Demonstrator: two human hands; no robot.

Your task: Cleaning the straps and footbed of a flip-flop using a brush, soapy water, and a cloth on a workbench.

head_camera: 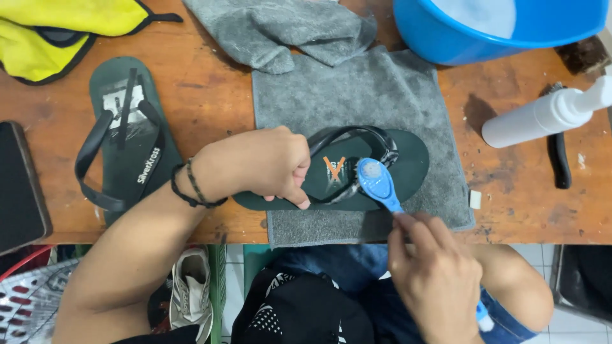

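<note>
A dark green flip-flop (408, 167) with black straps lies on a flat grey towel (363, 95) at the table's front edge. My left hand (264, 164) presses down on its heel end, fingers curled over the sole's near edge. My right hand (437, 277) holds a blue brush (377, 181) by its handle. The brush head sits on the footbed beside the strap, with foam around it. A black cord bracelet circles my left wrist.
A second green flip-flop (124, 137) lies to the left. Beyond are a crumpled grey cloth (287, 28), a blue basin (491, 28) with foamy water, a white pump bottle (548, 114), a black tool (560, 159), a yellow bag (57, 28) and a dark phone (19, 185).
</note>
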